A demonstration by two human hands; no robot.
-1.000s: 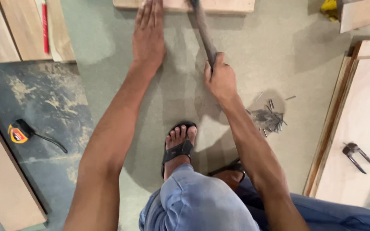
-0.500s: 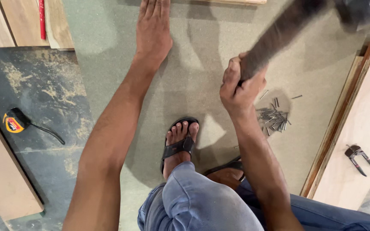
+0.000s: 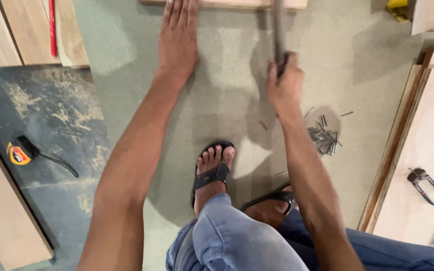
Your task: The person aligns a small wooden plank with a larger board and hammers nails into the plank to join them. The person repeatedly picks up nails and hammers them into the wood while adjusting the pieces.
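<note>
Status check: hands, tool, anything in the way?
Left hand flat on wood strip. Right hand gripping hammer handle. Loose nails beside right wrist.

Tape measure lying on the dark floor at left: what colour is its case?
The tape measure case is yellow and orange-red with black trim, clearest in the head view.

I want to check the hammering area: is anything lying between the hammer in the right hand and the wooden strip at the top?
Nothing visible. The right hand grips the hammer handle, which reaches up to the wooden strip; the head is out of view.
</note>
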